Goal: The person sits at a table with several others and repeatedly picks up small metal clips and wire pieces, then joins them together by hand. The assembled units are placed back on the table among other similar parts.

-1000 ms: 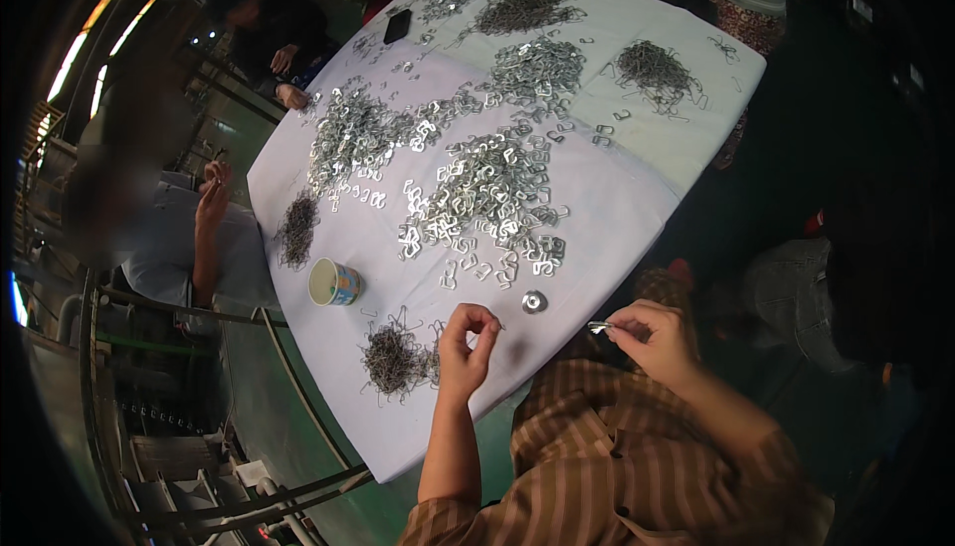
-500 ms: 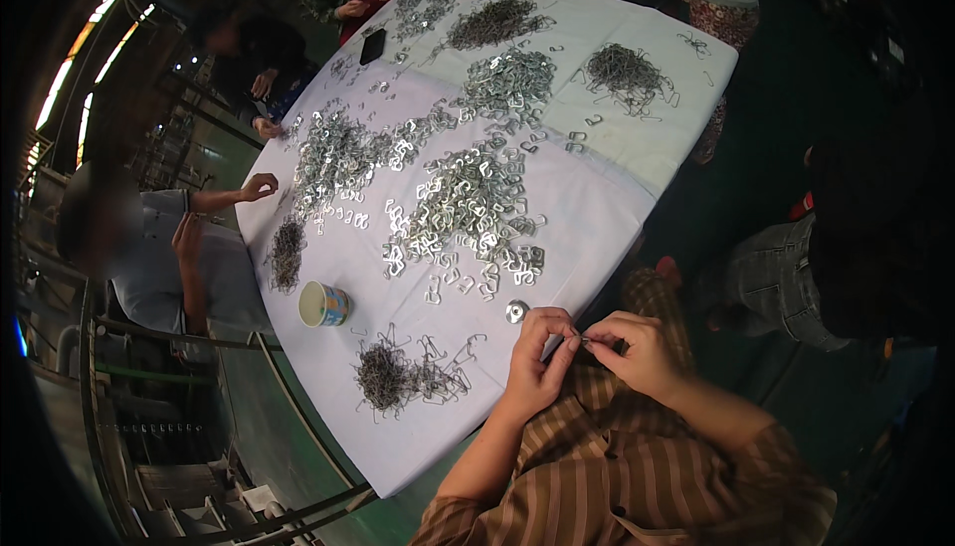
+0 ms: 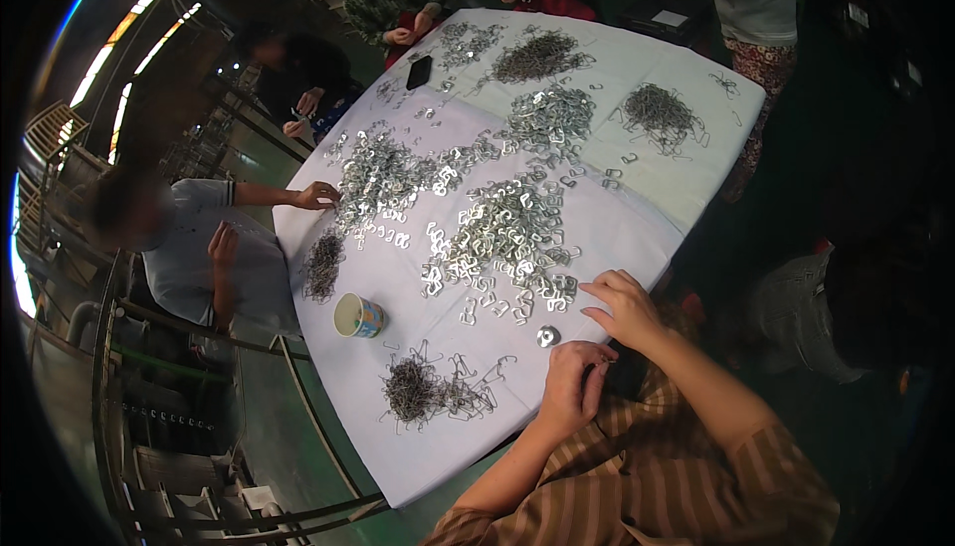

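Observation:
My left hand [image 3: 575,384] is closed at the near edge of the table, thumb against the fingers. Something small shows at its fingertips, too tiny to make out. My right hand [image 3: 627,311] reaches over the cloth with fingers apart, its tips by the near right edge of a pile of shiny bent metal clips [image 3: 502,233]. I see nothing in it. Just beyond my left hand lies a small round silver metal piece [image 3: 547,336]. Farther left on the cloth sits a tangled heap of thin bent wire pieces [image 3: 413,389].
A white cloth covers the table [image 3: 343,402]. A paper cup [image 3: 358,316] stands left of the clips. More clip piles [image 3: 552,120] and wire heaps [image 3: 660,118] lie farther off, with a black phone [image 3: 419,73]. A co-worker's hand [image 3: 318,196] touches the left pile; other people stand around.
My hands were together at the table edge. The right has moved away toward the clip pile and opened; the left stays closed. The co-worker at left has reached onto the clips. The view has shifted.

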The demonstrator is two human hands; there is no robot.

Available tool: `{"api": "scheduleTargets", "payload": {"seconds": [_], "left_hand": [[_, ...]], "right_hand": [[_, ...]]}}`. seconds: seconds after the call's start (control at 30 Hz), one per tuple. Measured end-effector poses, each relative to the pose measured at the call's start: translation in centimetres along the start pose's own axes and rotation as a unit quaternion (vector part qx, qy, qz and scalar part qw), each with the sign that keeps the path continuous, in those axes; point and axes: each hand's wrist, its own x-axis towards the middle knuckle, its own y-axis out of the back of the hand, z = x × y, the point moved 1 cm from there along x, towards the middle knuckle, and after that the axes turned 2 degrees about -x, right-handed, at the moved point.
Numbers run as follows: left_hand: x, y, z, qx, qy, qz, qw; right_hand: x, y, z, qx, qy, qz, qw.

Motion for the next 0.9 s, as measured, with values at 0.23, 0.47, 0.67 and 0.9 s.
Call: {"api": "scheduleTargets", "payload": {"seconds": [0.23,0.47,0.67,0.9], "left_hand": [[-1.2,-0.2,-0.5,-0.006,0.017,0.004,1.0],[-1.2,-0.7,-0.7,-0.005,0.021,0.002,1.0],[-0.8,-0.5,-1.0,0.031,0.02,0.01,0.999],[-0.6,-0.7,-1.2,0.082,0.012,0.015,0.996]], "right_hand": [[2.3,-4.7,1.2,-0.14,-0.03,0.005,0.99],[1.5,-5.2,2.9,-0.039,0.003,0.027,0.999],[0.6,0.6,-1.0,0.184,-0.095,0.002,0.978],[-1.7,5.0,-4.4,0.272,-0.108,-0.069,0.954]]}}
